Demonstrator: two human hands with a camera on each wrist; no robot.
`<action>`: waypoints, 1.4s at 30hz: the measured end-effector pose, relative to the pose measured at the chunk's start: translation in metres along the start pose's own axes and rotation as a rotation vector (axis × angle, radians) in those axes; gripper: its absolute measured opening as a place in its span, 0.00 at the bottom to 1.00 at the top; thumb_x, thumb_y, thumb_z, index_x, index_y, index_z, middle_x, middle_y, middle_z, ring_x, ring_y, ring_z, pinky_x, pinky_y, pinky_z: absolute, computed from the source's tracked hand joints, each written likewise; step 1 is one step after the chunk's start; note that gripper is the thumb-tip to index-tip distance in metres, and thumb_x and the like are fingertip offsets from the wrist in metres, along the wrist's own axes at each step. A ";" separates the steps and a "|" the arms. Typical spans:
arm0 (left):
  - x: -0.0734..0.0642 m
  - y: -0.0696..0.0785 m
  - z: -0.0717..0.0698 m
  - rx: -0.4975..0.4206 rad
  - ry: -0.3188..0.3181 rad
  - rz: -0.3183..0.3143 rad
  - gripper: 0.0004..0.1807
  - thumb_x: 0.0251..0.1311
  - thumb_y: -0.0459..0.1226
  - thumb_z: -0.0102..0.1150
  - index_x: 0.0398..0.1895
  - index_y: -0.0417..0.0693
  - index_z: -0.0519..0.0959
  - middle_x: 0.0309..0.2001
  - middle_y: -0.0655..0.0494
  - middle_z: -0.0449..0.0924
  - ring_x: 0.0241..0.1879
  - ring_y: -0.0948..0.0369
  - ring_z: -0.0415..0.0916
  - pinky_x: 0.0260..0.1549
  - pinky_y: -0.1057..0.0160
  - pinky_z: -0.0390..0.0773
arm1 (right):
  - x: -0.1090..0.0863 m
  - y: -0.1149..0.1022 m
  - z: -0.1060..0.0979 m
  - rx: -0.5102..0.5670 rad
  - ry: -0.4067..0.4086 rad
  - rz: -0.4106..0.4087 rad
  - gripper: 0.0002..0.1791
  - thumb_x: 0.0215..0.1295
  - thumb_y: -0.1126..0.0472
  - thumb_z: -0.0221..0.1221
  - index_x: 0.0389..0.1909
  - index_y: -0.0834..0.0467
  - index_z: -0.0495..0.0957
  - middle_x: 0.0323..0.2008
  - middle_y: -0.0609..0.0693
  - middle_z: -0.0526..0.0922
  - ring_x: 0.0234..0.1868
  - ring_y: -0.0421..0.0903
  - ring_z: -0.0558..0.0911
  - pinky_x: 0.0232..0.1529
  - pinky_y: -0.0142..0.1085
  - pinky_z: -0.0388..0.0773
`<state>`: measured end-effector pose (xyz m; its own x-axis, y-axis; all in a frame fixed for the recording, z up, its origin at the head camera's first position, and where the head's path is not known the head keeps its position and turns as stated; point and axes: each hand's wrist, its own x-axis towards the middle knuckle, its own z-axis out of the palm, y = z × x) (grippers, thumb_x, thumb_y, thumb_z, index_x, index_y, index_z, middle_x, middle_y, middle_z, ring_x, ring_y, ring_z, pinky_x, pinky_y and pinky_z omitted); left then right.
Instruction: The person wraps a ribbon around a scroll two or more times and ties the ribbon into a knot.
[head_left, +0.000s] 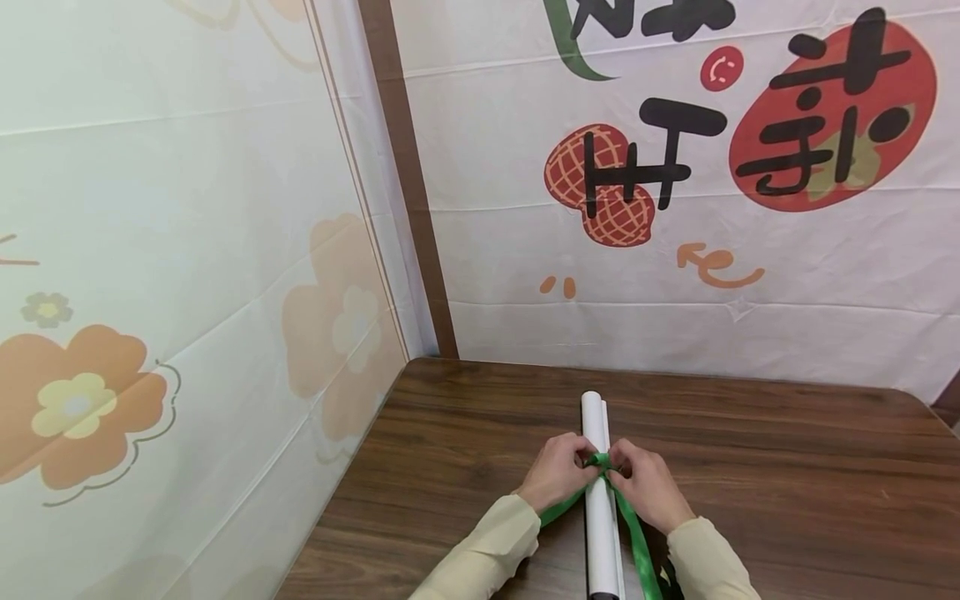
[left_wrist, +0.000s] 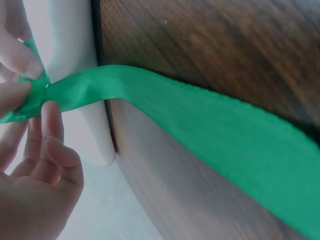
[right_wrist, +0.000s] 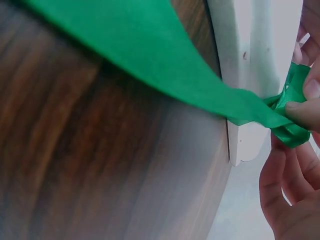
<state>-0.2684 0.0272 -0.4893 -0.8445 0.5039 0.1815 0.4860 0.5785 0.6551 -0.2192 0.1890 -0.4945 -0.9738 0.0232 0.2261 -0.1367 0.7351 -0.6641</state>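
Note:
A long white roll [head_left: 600, 533], which looks like rolled paper, lies lengthwise on the table. Around its middle goes a green ribbon [head_left: 637, 550], looped or knotted on top. My left hand [head_left: 555, 473] pinches the ribbon from the left side of the roll. From the right, my right hand [head_left: 648, 483] pinches it close to the same spot. One wide ribbon tail [left_wrist: 200, 125] runs off past the left hand in the left wrist view. Another tail [right_wrist: 150, 55] stretches away in the right wrist view. Fingers partly hide the knot.
The dark wood-grain table [head_left: 810, 483] reaches to a white printed cloth [head_left: 495, 275] at the back. A second cloth with orange flowers [head_left: 90, 400] hangs along the left edge. Something dark with small light marks [head_left: 666, 575] lies partly hidden by the right sleeve.

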 end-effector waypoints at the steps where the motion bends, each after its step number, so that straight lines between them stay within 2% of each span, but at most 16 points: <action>1: 0.000 0.000 0.000 0.004 0.003 0.006 0.05 0.56 0.37 0.67 0.35 0.53 0.84 0.29 0.66 0.74 0.27 0.73 0.67 0.27 0.74 0.70 | 0.000 0.000 0.000 0.001 0.008 -0.003 0.09 0.56 0.69 0.64 0.34 0.54 0.77 0.28 0.44 0.80 0.28 0.38 0.76 0.28 0.31 0.72; 6: -0.002 0.003 -0.001 0.040 0.025 0.051 0.07 0.55 0.35 0.67 0.38 0.52 0.85 0.29 0.65 0.75 0.26 0.74 0.67 0.27 0.76 0.70 | 0.002 0.001 0.002 0.001 0.029 -0.008 0.09 0.55 0.68 0.64 0.35 0.55 0.77 0.27 0.44 0.79 0.28 0.38 0.75 0.29 0.32 0.72; 11: -0.004 0.004 -0.001 0.046 0.036 0.080 0.04 0.55 0.34 0.67 0.34 0.50 0.86 0.29 0.64 0.75 0.26 0.75 0.66 0.27 0.77 0.70 | 0.003 0.001 0.005 -0.023 0.034 0.003 0.05 0.56 0.66 0.63 0.32 0.54 0.78 0.25 0.44 0.77 0.27 0.39 0.72 0.29 0.32 0.69; 20: -0.005 0.004 -0.001 0.050 0.058 0.089 0.04 0.54 0.33 0.67 0.33 0.51 0.84 0.30 0.63 0.77 0.27 0.75 0.68 0.28 0.77 0.70 | 0.002 -0.001 0.006 -0.036 0.004 0.010 0.06 0.59 0.65 0.60 0.37 0.53 0.80 0.25 0.44 0.79 0.25 0.39 0.72 0.28 0.33 0.68; 27: -0.006 0.004 0.001 0.029 0.062 0.091 0.04 0.54 0.34 0.66 0.33 0.52 0.85 0.28 0.64 0.75 0.25 0.75 0.66 0.25 0.77 0.69 | 0.002 -0.001 0.007 -0.031 0.021 -0.007 0.06 0.59 0.67 0.60 0.34 0.53 0.81 0.25 0.44 0.80 0.26 0.38 0.73 0.29 0.32 0.69; 35: -0.008 0.003 -0.001 0.016 0.069 0.085 0.04 0.58 0.36 0.64 0.35 0.53 0.85 0.30 0.64 0.77 0.27 0.75 0.69 0.28 0.77 0.71 | 0.003 0.002 0.007 0.060 0.009 0.067 0.07 0.61 0.66 0.59 0.38 0.59 0.83 0.30 0.48 0.83 0.29 0.40 0.75 0.31 0.32 0.71; 42: -0.008 0.001 -0.003 0.015 0.059 0.062 0.05 0.59 0.35 0.62 0.35 0.52 0.85 0.31 0.64 0.78 0.28 0.75 0.70 0.28 0.76 0.71 | 0.003 0.005 0.004 0.193 -0.056 0.143 0.10 0.62 0.65 0.59 0.44 0.59 0.82 0.40 0.51 0.85 0.34 0.40 0.78 0.34 0.33 0.74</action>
<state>-0.2619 0.0217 -0.4875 -0.8241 0.5007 0.2649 0.5409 0.5569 0.6303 -0.2238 0.1902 -0.5005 -0.9936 0.0760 0.0833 -0.0235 0.5835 -0.8118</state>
